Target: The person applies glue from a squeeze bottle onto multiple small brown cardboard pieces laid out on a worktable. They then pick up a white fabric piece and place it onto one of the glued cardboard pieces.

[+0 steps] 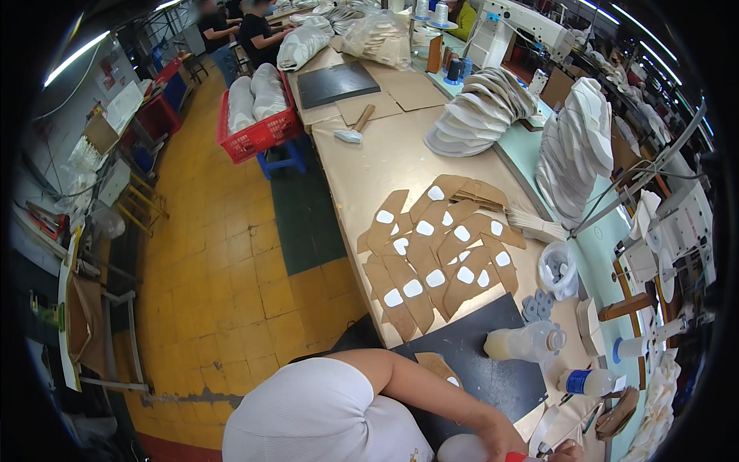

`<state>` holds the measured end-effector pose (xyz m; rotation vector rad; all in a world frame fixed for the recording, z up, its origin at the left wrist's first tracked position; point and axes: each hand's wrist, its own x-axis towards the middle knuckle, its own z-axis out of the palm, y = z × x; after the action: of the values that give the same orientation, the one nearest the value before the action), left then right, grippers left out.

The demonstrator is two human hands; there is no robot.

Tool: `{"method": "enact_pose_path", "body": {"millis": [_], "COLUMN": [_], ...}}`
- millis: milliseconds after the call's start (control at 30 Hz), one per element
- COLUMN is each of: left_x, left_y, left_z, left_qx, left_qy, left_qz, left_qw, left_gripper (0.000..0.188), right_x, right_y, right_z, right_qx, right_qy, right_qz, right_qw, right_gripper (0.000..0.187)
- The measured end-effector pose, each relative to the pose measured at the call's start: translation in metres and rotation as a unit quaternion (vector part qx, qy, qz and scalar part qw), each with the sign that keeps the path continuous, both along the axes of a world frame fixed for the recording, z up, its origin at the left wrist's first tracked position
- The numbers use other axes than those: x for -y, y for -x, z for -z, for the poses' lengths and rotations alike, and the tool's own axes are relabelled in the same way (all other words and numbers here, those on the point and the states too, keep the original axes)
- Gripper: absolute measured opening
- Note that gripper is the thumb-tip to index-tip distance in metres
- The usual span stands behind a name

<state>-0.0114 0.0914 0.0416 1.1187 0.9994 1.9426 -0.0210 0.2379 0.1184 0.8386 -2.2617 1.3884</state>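
My left arm reaches across a black mat [493,331] to the lower right. Cut off by the lower edge, my left hand [504,444] hides its fingers, next to a red item [520,457] I cannot identify. My right hand [568,452] is only partly in view, fingers curled; what they hold is hidden. A brown cut piece [433,363] with a white patch lies on the mat by my forearm. Beyond it, several overlapping brown pieces [416,254] with white patches cover the table. A bottle of yellowish liquid [523,342] lies tilted on the mat.
A blue-labelled bottle [586,382], grey discs [537,306] and a bag-lined tub [557,269] line the right side. Farther off are a hammer [357,127], stacked pale pieces [481,112] and a sewing machine [523,27]. A red crate [262,140] stands left of the table.
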Motion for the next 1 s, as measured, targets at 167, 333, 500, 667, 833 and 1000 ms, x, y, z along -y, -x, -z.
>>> {"method": "enact_pose_path", "body": {"millis": [167, 333, 500, 667, 833, 1000], "left_x": [0.005, -0.02, -0.001, -0.026, -0.043, -0.034], "left_y": [-0.011, -0.005, -0.015, -0.015, 0.003, 0.009], "left_z": [-0.021, 0.01, -0.02, -0.003, 0.022, 0.022], "left_qx": [-0.234, -0.247, -0.237, -0.162, -0.089, -0.064], "left_qy": [0.184, 0.145, 0.173, -0.065, -0.083, -0.055], "left_qz": [-0.431, -0.511, -0.402, -0.243, 0.063, 0.103], "left_qw": [0.852, 0.81, 0.867, 0.954, 0.991, 0.991], "left_gripper": [0.058, 0.05, 0.051, 0.058, 0.063, 0.065], "right_x": [-0.003, 0.006, -0.042, -0.012, 0.009, 0.015], "right_y": [-0.014, -0.024, -0.017, -0.006, 0.002, 0.008], "right_z": [-0.013, -0.006, 0.021, 0.005, 0.004, 0.007], "right_qx": [0.052, 0.024, -0.093, -0.069, -0.064, -0.047], "right_qy": [-0.012, -0.15, -0.015, 0.017, 0.026, 0.033], "right_qz": [0.126, 0.202, 0.061, -0.085, -0.143, -0.143], "right_qw": [0.991, 0.968, 0.994, 0.994, 0.987, 0.988], "right_gripper": [0.036, 0.043, 0.052, 0.053, 0.054, 0.055]}}
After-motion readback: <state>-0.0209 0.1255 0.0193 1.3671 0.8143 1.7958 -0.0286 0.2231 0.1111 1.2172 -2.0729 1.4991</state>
